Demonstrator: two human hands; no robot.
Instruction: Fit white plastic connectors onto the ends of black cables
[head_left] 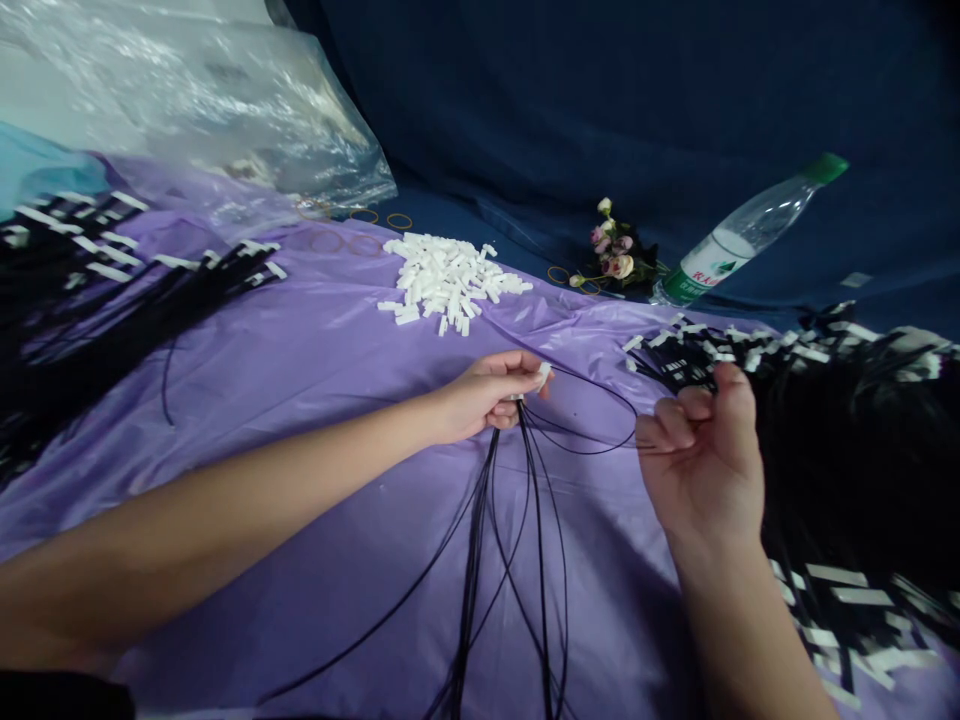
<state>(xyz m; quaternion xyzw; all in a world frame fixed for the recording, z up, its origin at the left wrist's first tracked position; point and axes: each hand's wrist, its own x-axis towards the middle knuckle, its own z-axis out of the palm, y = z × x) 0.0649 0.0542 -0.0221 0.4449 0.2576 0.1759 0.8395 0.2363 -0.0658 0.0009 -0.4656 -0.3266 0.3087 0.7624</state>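
My left hand (491, 395) is in the middle, its fingers closed on small white plastic pieces and thin black cords. One white piece (543, 375) sticks out by the thumb and fingertips. From below that hand, several black cords (471, 560) hang down towards me. A thin cord loop (592, 385) curves from the left hand over to my right hand (701, 465). The right hand is closed with its fingers curled round the cord and its thumb pointing up. Its cord end is hidden. Just beyond the left hand lies a pile of white plastic pieces (442, 280).
Black cord bundles with white ends lie at left (142, 350) and right (847, 440) on a purple sheet (315, 360). Behind are a clear plastic bag (247, 110), rubber bands (400, 221), artificial flowers (616, 255) and a tilted bottle (742, 240) before a dark blue cloth (525, 120).
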